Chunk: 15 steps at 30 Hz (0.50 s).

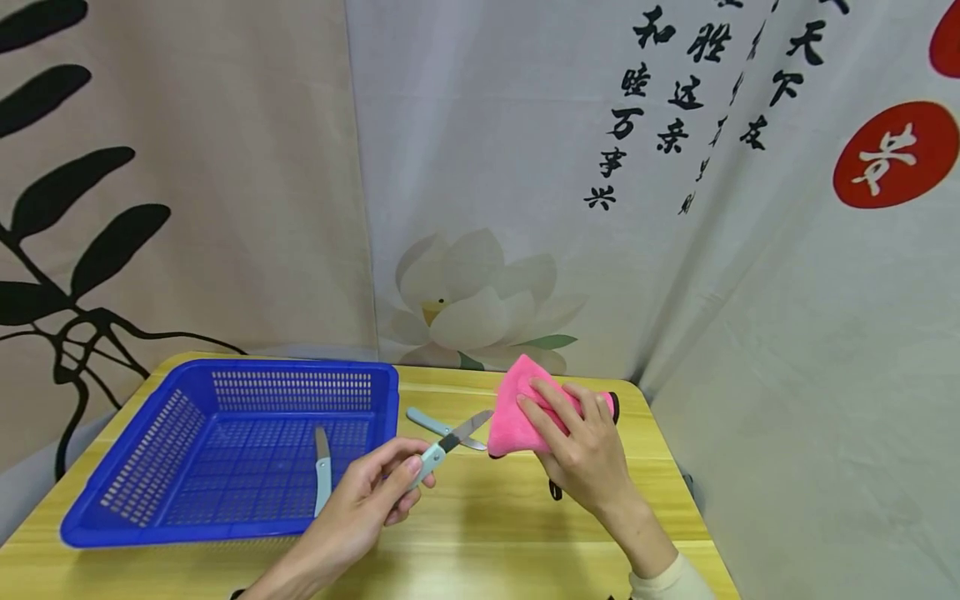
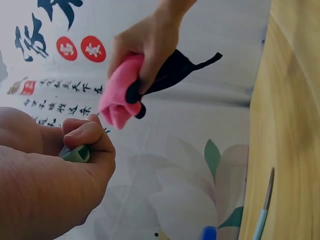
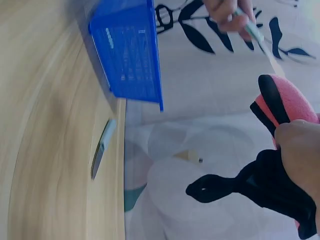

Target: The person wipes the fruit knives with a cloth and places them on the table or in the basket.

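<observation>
My left hand (image 1: 375, 487) grips a small knife (image 1: 431, 459) by its pale blue handle, the blade pointing up and right. In my right hand (image 1: 588, 450) is a folded pink cloth (image 1: 517, 408) with black edging and a black loop; the fingers spread over it and the thumb bends round its far side in the left wrist view. The blade's tip lies close to the cloth's left edge; whether they touch I cannot tell. Behind the held knife, a second pale blue knife (image 1: 426, 421) lies on the table. A third knife (image 1: 322, 475) lies inside the blue basket (image 1: 292, 367).
The basket takes up the left part of the wooden table (image 1: 480, 550). A printed curtain (image 1: 487, 167) with lettering and a flower hangs right behind the table's back edge, and another stretch of it runs down the right side.
</observation>
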Each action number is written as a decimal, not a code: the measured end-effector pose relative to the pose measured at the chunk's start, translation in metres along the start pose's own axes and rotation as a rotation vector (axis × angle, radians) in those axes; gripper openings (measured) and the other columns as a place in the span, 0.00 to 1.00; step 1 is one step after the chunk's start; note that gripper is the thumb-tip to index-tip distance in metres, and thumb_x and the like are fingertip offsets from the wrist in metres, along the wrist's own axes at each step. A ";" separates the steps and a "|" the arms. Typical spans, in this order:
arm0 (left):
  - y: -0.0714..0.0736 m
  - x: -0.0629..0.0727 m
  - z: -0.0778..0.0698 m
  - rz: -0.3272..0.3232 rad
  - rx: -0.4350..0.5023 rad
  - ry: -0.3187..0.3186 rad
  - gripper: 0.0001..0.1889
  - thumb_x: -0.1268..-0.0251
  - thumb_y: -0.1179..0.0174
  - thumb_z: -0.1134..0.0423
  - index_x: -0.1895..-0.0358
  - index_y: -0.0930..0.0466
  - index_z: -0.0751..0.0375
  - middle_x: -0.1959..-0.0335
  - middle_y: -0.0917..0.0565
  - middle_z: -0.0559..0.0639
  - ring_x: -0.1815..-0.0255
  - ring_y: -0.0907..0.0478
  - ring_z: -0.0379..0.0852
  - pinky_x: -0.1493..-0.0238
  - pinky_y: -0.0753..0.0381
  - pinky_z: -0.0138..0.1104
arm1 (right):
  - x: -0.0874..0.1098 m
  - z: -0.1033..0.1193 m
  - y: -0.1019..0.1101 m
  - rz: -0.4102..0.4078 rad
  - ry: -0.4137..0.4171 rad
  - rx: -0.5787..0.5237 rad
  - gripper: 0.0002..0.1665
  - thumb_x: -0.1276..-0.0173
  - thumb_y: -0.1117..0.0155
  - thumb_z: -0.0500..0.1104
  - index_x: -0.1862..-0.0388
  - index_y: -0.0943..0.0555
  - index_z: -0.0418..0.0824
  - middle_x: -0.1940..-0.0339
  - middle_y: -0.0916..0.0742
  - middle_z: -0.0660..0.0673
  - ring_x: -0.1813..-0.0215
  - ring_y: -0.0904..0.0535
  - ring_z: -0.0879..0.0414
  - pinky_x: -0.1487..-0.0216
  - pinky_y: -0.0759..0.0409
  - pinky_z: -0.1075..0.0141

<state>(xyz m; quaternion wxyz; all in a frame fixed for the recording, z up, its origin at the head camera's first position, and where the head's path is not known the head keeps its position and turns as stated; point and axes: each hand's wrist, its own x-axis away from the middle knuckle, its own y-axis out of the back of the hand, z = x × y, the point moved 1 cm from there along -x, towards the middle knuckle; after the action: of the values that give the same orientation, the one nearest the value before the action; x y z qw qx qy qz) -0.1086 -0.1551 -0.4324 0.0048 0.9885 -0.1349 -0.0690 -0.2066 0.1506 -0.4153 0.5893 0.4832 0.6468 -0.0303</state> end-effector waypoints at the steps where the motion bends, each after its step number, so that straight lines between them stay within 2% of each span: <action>1: 0.000 0.000 0.000 0.002 0.003 0.003 0.17 0.04 0.50 0.56 0.32 0.20 0.63 0.54 0.14 0.51 0.67 0.26 0.33 0.70 0.23 0.27 | 0.003 -0.003 0.000 0.005 -0.016 0.006 0.20 0.17 0.40 0.45 0.34 0.11 0.43 0.33 0.09 0.37 0.43 0.19 0.35 0.47 0.20 0.45; 4: 0.000 0.001 -0.001 -0.005 0.017 0.004 0.17 0.04 0.50 0.56 0.32 0.21 0.64 0.53 0.14 0.52 0.67 0.25 0.33 0.69 0.22 0.27 | 0.010 -0.008 0.000 -0.005 -0.049 0.013 0.21 0.13 0.44 0.47 0.34 0.11 0.42 0.33 0.10 0.36 0.43 0.19 0.34 0.47 0.22 0.44; 7: 0.000 0.001 -0.001 -0.024 0.035 0.006 0.18 0.04 0.51 0.56 0.31 0.21 0.65 0.53 0.14 0.52 0.67 0.25 0.33 0.69 0.22 0.27 | 0.011 -0.006 0.001 -0.056 -0.038 0.013 0.21 0.12 0.45 0.46 0.36 0.11 0.40 0.35 0.09 0.34 0.45 0.19 0.34 0.47 0.22 0.45; 15: -0.003 -0.002 -0.002 -0.032 0.064 0.028 0.19 0.04 0.51 0.55 0.29 0.23 0.65 0.52 0.15 0.54 0.67 0.26 0.34 0.68 0.23 0.26 | -0.011 0.028 0.007 -0.216 0.122 -0.065 0.15 0.16 0.38 0.44 0.45 0.08 0.39 0.43 0.06 0.33 0.49 0.18 0.35 0.47 0.22 0.48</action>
<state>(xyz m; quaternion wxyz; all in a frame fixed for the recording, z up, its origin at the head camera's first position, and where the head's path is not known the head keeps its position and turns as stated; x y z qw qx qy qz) -0.1091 -0.1518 -0.4303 -0.0261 0.9910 -0.1208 -0.0506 -0.1837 0.1307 -0.4115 0.5575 0.3923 0.7304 -0.0428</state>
